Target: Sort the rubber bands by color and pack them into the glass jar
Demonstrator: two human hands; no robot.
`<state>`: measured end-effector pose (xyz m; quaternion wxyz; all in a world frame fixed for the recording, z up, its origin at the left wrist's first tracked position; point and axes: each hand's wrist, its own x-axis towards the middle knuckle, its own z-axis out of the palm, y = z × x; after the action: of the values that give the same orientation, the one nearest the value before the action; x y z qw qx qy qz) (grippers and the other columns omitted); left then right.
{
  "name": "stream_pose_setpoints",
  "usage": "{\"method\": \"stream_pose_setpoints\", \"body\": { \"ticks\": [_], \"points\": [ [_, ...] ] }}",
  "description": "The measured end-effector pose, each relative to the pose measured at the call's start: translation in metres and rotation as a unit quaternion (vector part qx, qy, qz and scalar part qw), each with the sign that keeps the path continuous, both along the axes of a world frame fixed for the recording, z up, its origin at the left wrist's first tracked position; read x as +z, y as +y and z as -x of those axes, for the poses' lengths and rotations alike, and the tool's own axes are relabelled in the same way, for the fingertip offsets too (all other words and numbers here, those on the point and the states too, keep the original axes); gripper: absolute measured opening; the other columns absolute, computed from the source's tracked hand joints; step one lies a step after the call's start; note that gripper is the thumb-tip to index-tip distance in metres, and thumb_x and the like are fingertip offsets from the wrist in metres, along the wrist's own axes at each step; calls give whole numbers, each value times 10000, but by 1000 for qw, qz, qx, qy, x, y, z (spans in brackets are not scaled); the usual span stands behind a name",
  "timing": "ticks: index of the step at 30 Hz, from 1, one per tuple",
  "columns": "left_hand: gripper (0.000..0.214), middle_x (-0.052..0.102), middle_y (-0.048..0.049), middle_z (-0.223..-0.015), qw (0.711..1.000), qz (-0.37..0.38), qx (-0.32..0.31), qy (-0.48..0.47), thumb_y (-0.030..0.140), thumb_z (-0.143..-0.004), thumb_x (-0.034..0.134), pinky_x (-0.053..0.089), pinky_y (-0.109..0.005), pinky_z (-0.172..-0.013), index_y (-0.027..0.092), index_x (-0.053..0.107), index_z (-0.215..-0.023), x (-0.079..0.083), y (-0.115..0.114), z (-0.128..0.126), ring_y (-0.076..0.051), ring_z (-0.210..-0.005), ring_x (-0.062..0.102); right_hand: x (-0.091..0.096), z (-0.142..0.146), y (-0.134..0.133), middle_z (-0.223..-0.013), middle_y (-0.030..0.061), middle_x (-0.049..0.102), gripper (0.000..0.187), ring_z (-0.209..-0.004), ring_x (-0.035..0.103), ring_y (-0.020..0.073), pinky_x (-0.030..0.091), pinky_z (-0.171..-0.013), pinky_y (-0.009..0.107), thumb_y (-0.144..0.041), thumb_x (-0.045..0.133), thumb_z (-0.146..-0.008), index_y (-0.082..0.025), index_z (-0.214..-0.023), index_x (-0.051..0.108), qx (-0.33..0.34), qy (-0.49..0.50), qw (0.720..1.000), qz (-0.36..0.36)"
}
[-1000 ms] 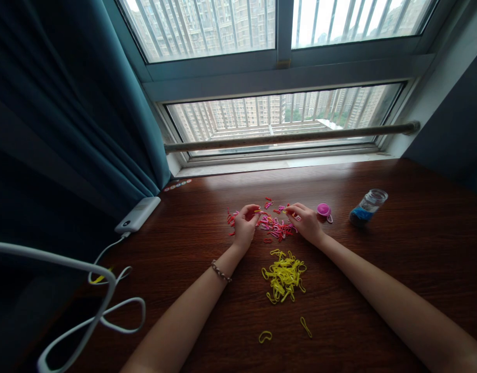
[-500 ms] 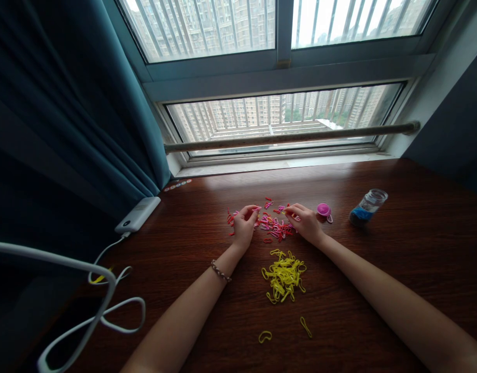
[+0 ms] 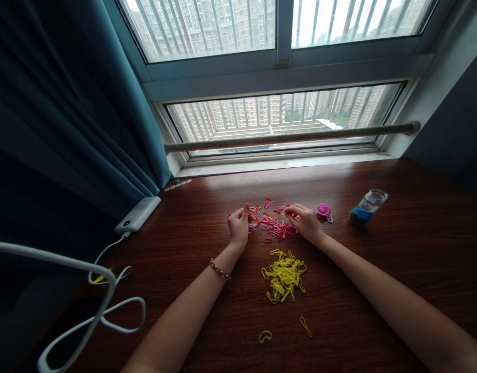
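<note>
In the head view, our right hand (image 3: pixel 305 223) pinches what looks like a small yellow band at its fingertips; our left hand (image 3: pixel 239 225) is curled at the left of the pink and red bands (image 3: pixel 275 228), and we cannot tell whether it holds anything. A loose pinch could drop the yellow band among them. The yellow pile (image 3: pixel 285 277) lies between our forearms on the desk (image 3: pixel 184 223), so a careless sweep could scatter it.

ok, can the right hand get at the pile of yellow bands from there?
Probably yes: the right hand is at the red and pink bands, the pile of yellow bands lies nearer the person, and nothing visible covers it.
</note>
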<state>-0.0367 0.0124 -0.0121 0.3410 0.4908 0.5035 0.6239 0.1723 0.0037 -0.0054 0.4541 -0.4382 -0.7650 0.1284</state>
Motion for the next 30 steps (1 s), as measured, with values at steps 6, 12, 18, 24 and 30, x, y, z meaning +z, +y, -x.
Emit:
{"method": "stream_pose_setpoints", "body": {
  "ticks": [6,12,18,24,30],
  "points": [
    [352,546,11,-511,1000,-1,14,10,472,-747,546,386,-211,-477,142,597,-635,-2,2,0,-95,-465,493,17,-1,4,-756,46,682,167,-689,621,163,483,-637,270,-282,620,-709,-154,-799,680,89,70,969,219],
    [235,623,-31,-759,1000,-8,11,18,331,-723,604,464,-246,-638,153,601,-877,-1,2,-2,-135,-691,595,46,4,-16,-698,21,669,213,-641,611,127,465,-577,201,-307,683,-637,-138,-766,691,356,-34,839,409],
    [154,627,-33,-715,999,-27,-24,20,293,-726,608,470,-271,-670,147,605,-776,9,-5,-7,-140,-679,596,47,7,-23,-725,25,668,310,-560,606,116,445,-478,184,-361,681,-641,-158,-876,691,412,-83,780,465],
    [166,634,-65,-797,967,-74,-226,96,300,-756,590,467,-299,-706,157,628,-681,27,-28,-17,-170,-767,591,28,-13,7,-571,35,653,226,-478,564,129,401,-467,226,-356,595,-724,-155,-692,692,-25,-12,977,210],
    [196,647,-63,-768,847,-202,-404,280,298,-729,636,430,-337,-779,160,645,-590,31,-49,-34,-168,-775,547,10,-19,12,-696,43,694,127,-659,632,173,445,-624,248,-296,614,-699,-192,-691,686,-135,-126,970,157]
  ]
}}
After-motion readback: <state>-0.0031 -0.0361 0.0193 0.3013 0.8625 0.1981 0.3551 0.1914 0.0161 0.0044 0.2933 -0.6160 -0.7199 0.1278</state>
